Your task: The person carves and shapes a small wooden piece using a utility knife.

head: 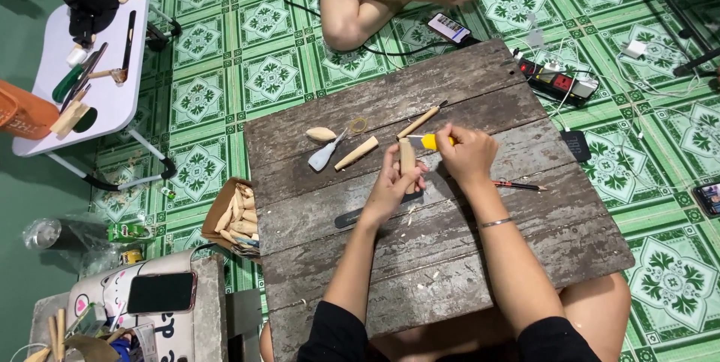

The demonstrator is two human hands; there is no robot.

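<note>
Carving in hand: left hand point(390, 186) gripping wooden blank point(406, 156) upright, right hand point(466, 153) clenched on yellow-handled knife point(427, 141) at its tip. Next cut likely demands shallow, controlled strokes above table point(450, 257).

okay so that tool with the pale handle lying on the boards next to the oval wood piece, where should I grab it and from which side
Probably by the pale handle, its widest part, which lies flat on the wooden board pointing toward the near-left. Come from above on that lower-left end: the thin metal tip runs up-right toward the small ring, so that end looks unsafe. The oval wood piece and the wooden stick flank it closely, leaving the handle's end freest.
</note>
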